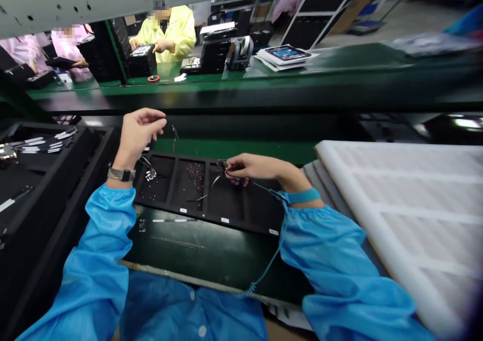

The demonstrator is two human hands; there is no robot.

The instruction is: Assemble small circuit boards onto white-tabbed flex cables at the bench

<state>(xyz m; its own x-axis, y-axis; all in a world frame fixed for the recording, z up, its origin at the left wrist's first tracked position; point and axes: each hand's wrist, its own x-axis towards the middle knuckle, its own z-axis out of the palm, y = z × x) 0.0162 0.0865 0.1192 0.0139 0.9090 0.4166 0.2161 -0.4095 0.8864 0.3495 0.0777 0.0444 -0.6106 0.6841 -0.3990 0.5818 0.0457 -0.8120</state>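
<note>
My left hand (140, 132) is raised above the left end of a black compartment tray (230, 220), thumb and fingertips pinched together. Whatever it holds, if anything, is too small to make out. A thin dark strip (174, 132) shows just right of its fingertips. My right hand (254, 169) is closed on a small dark electronic part (223, 166) above the tray's right half. Beneath the left hand, a small flex-cable part (150, 174) lies in the leftmost compartment. Tiny reddish pieces (194, 172) are scattered in the neighbouring compartment.
On the green bench before the tray lie a thin strip part (166, 221) and a tweezers-like metal tool (179, 243). Black bins (56, 195) stand left, a white divided tray (377, 205) right. A coiled wrist cord (260, 280) hangs from my right wrist. Co-workers sit across the bench.
</note>
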